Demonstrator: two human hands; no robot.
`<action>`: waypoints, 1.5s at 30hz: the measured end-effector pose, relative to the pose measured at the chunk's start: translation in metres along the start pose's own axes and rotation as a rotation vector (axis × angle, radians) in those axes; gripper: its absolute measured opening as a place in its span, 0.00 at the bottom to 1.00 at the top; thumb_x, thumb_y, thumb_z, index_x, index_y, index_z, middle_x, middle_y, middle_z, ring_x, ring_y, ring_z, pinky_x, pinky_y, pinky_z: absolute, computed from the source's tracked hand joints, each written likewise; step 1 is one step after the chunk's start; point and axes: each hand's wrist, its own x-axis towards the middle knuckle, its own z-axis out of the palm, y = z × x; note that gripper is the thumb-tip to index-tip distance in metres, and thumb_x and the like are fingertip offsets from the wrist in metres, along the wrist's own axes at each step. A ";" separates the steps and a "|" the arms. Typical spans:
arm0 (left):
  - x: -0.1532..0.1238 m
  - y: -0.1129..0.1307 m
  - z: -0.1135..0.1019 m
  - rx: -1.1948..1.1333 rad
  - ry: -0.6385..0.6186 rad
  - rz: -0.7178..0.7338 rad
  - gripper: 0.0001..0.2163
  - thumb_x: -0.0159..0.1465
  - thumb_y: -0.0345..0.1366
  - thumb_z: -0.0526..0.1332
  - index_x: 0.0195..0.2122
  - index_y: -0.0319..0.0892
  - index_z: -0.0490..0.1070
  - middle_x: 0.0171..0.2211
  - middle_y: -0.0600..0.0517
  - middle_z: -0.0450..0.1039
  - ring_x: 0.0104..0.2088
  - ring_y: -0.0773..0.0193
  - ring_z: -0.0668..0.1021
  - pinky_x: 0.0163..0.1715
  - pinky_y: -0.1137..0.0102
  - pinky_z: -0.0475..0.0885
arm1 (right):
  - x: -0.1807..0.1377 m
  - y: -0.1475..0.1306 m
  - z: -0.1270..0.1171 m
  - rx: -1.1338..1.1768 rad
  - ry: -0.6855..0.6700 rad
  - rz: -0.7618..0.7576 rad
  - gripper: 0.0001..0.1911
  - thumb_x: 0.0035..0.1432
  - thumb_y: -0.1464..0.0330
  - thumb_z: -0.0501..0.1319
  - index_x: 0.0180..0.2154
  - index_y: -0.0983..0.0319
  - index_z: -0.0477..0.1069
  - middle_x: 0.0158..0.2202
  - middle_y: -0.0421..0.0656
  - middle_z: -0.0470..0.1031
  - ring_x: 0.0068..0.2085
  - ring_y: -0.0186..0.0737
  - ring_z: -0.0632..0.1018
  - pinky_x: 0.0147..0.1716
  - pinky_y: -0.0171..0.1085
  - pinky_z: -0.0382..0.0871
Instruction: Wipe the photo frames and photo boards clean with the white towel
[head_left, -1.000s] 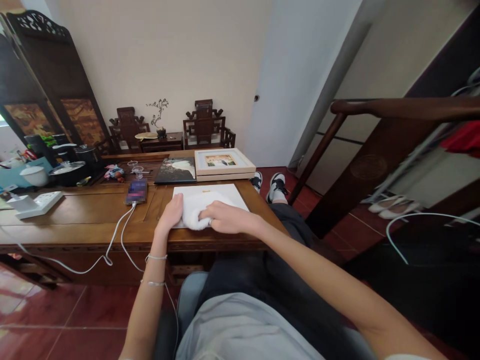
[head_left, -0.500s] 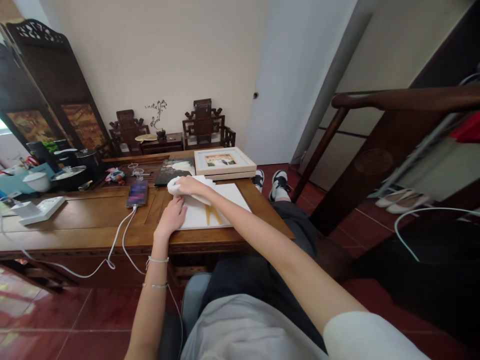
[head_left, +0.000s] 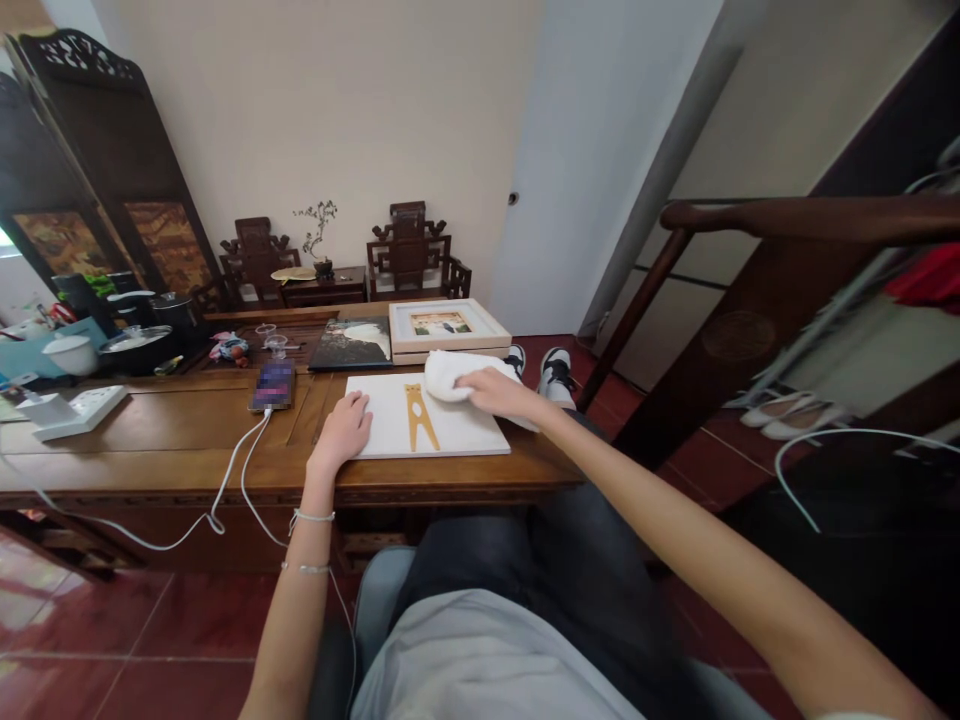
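Note:
A white canvas panel (head_left: 457, 432) with a tan cat figure (head_left: 418, 418) painted on it lies flat on the wooden table (head_left: 165, 440) in front of me. My left hand (head_left: 343, 432) rests on the panel's left edge, fingers curled down on it. At the panel's far right corner, my right hand (head_left: 501, 392) presses a bunched white cloth (head_left: 444, 375) against the surface.
Behind the panel lie a white framed photo (head_left: 442, 325) and a dark photo print (head_left: 352, 343). A phone (head_left: 274, 384) with a white cable lies to the left, beyond it a white power strip (head_left: 79, 410) and pots. A dark wooden railing (head_left: 787, 215) stands at right.
My right hand has carried the cloth from the panel's near edge to its far left corner, then across to the far right corner, uncovering the cat figure. My left hand stayed put.

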 end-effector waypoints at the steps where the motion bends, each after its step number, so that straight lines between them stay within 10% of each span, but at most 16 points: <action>1: -0.001 0.003 -0.002 0.007 -0.007 -0.013 0.22 0.71 0.37 0.49 0.63 0.36 0.67 0.68 0.37 0.63 0.69 0.48 0.65 0.68 0.54 0.63 | -0.017 0.000 0.006 0.015 0.009 -0.027 0.26 0.50 0.81 0.49 0.45 0.66 0.79 0.49 0.51 0.82 0.51 0.50 0.78 0.52 0.40 0.67; 8: -0.009 0.024 -0.015 0.041 -0.060 -0.088 0.23 0.71 0.35 0.48 0.65 0.37 0.65 0.71 0.39 0.58 0.71 0.51 0.62 0.68 0.54 0.62 | -0.093 -0.009 0.021 0.161 0.050 -0.294 0.28 0.47 0.80 0.50 0.44 0.57 0.78 0.54 0.44 0.79 0.58 0.49 0.76 0.62 0.49 0.64; 16: -0.010 0.028 -0.018 0.055 -0.101 -0.090 0.22 0.73 0.41 0.48 0.66 0.39 0.63 0.73 0.40 0.55 0.73 0.51 0.58 0.69 0.51 0.57 | -0.006 0.018 0.035 0.150 0.144 -0.281 0.22 0.46 0.79 0.54 0.42 0.62 0.77 0.61 0.53 0.73 0.64 0.55 0.69 0.63 0.53 0.62; 22: -0.005 0.024 -0.014 0.059 -0.092 -0.081 0.22 0.73 0.41 0.49 0.65 0.39 0.63 0.72 0.39 0.55 0.73 0.52 0.58 0.69 0.51 0.57 | 0.028 0.013 0.026 0.006 0.059 -0.111 0.15 0.55 0.77 0.54 0.42 0.65 0.75 0.49 0.57 0.79 0.52 0.58 0.76 0.54 0.50 0.66; 34: -0.008 0.024 -0.013 0.070 -0.075 -0.059 0.21 0.73 0.40 0.50 0.63 0.39 0.64 0.72 0.38 0.57 0.72 0.50 0.60 0.68 0.52 0.60 | -0.097 -0.012 -0.003 0.078 -0.121 -0.210 0.06 0.56 0.71 0.54 0.34 0.59 0.69 0.38 0.50 0.76 0.43 0.50 0.76 0.44 0.42 0.66; 45: -0.008 0.026 -0.018 0.068 -0.095 -0.075 0.21 0.73 0.40 0.50 0.64 0.40 0.63 0.72 0.39 0.56 0.73 0.51 0.59 0.69 0.52 0.59 | 0.033 0.023 0.003 0.187 -0.010 -0.039 0.12 0.54 0.70 0.57 0.40 0.63 0.75 0.50 0.54 0.80 0.50 0.54 0.77 0.48 0.41 0.66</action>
